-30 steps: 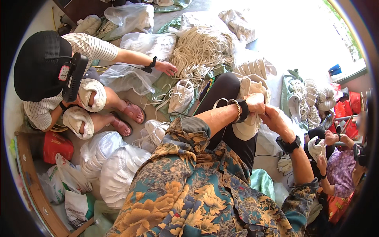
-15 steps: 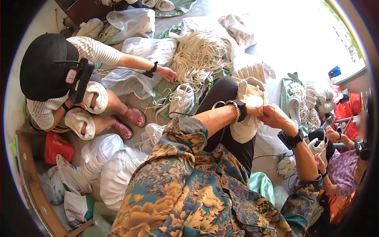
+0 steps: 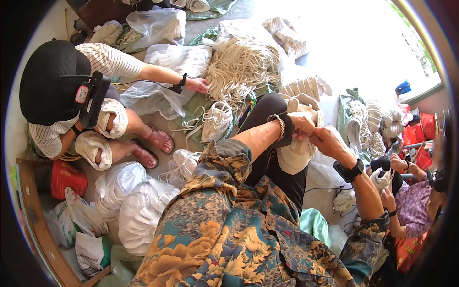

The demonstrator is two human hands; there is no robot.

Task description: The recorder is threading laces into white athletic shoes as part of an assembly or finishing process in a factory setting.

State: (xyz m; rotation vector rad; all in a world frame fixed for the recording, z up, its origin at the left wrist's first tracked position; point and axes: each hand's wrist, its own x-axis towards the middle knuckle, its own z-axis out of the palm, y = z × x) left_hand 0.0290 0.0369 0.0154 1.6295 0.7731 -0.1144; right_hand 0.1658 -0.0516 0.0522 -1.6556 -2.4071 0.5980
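Observation:
A cream-coloured shoe (image 3: 292,160) rests on my dark-trousered knee, its rounded end toward me. My left hand (image 3: 302,124) lies over its upper with the fingers bent and closed on it. Close beside it my right hand (image 3: 330,142) is closed in a pinch at the shoe's right edge. What those pinching fingers hold is too small to make out. The fingers of both hands nearly meet and cover the middle of the shoe.
A heap of cream laces (image 3: 246,64) lies ahead, near a laced white shoe (image 3: 217,122). At left a person in a black cap (image 3: 55,81) reaches toward the heap. Another person in purple (image 3: 413,208) handles a shoe at right. White plastic bags (image 3: 143,215) stand at lower left.
My hands have shifted slightly on the shoe, the left one now with its fingers bent more downward. The person at left has drawn the reaching hand back a little.

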